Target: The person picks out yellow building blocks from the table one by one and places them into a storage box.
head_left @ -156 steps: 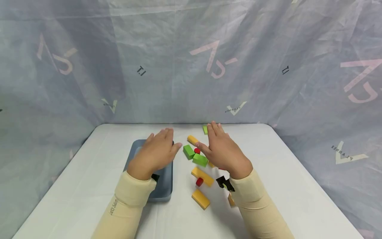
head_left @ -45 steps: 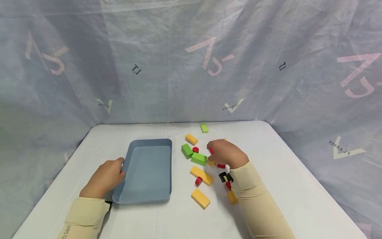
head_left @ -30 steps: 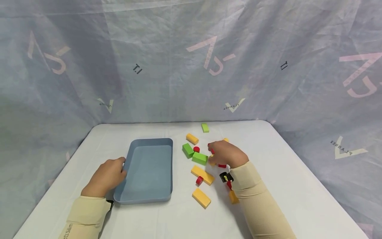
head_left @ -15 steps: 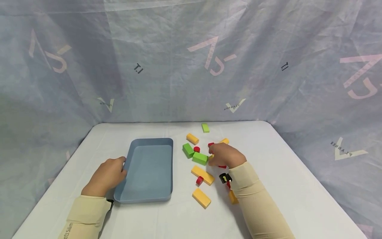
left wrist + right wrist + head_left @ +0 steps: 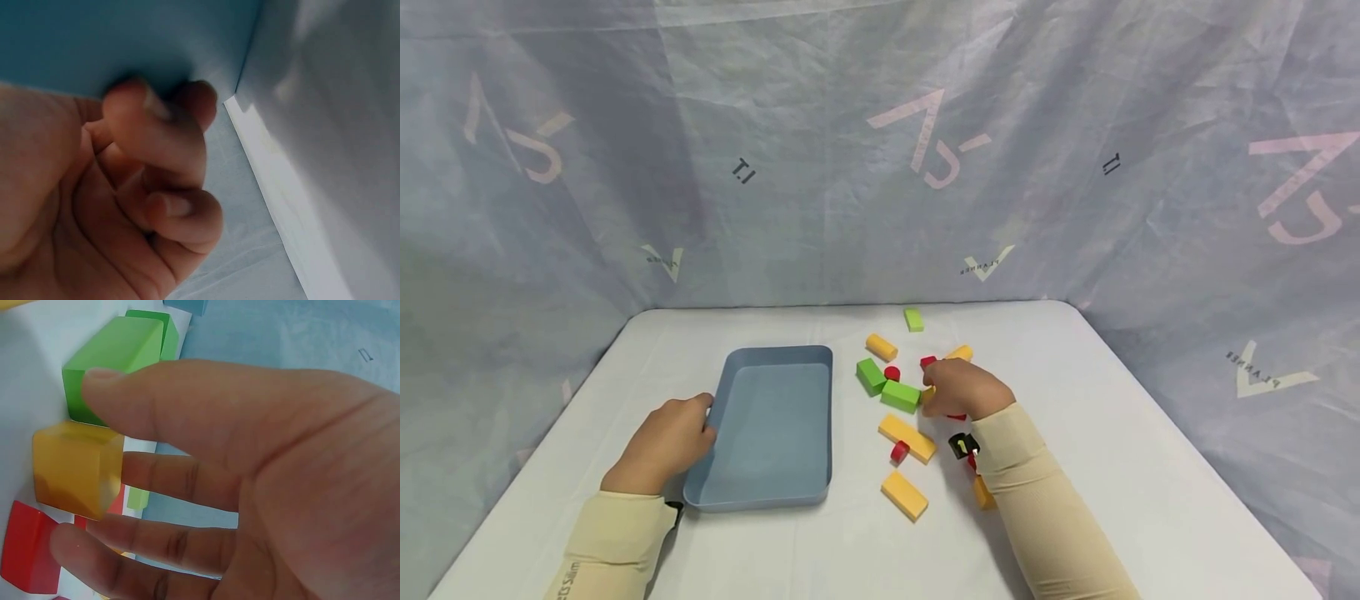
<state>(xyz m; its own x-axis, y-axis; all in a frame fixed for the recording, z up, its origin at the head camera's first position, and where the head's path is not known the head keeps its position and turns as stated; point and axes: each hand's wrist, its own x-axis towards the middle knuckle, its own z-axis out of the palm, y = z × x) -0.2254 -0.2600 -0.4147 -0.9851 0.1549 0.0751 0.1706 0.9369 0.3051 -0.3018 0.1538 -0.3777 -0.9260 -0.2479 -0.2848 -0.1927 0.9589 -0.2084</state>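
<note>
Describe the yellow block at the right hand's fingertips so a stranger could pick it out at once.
Start at the blue tray on the white table; the loose blocks lie to its right. The right hand is over that pile, and the small yellow block sits at its fingertips, beside the green block. Unlike the long flat yellow bars nearer the person, it is short and chunky.

tray (image 5: 772,421): plain blue-grey
table (image 5: 1150,467): white
backdrop cloth (image 5: 820,150): pale grey-blue, printed with pink letter shapes and small black and white marks
sleeves (image 5: 1045,517): cream
blocks just right of the tray (image 5: 901,397): two bright green
far block (image 5: 913,319): green
long blocks near the table's near side (image 5: 904,496): yellow-orange
small cylinders (image 5: 898,452): red
block at the right hand's (image 5: 964,390) fingertips (image 5: 78,467): yellow-orange, with a red one (image 5: 28,555) beside it
</note>
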